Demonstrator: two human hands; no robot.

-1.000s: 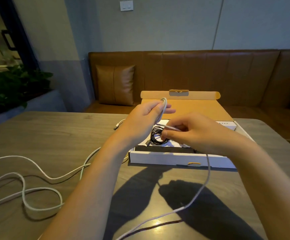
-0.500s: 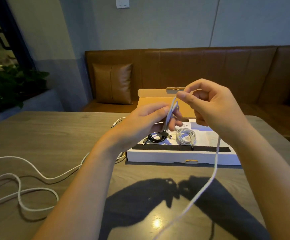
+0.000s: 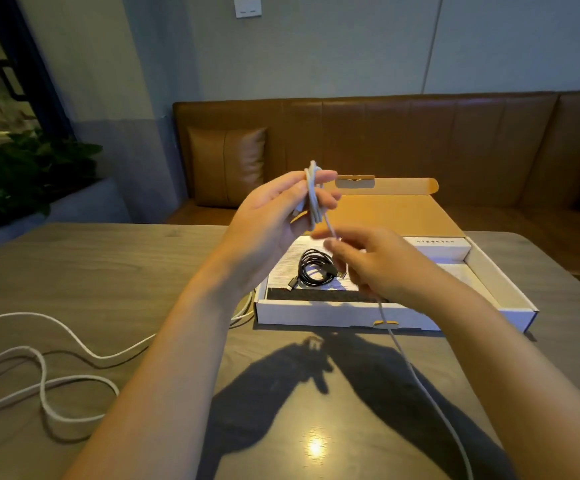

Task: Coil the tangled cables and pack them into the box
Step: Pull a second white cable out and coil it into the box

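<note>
Winding another turn of white cable point(image 3: 316, 199) around left hand point(image 3: 274, 216).

Now dropping right hand point(image 3: 378, 265) below the raised left, pinching the trailing strand; left gripping the growing coil above box point(image 3: 316, 315).

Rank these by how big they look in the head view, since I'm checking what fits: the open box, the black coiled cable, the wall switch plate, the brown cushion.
1. Open box
2. Brown cushion, though it sits farther away
3. Black coiled cable
4. Wall switch plate, farthest away
</note>
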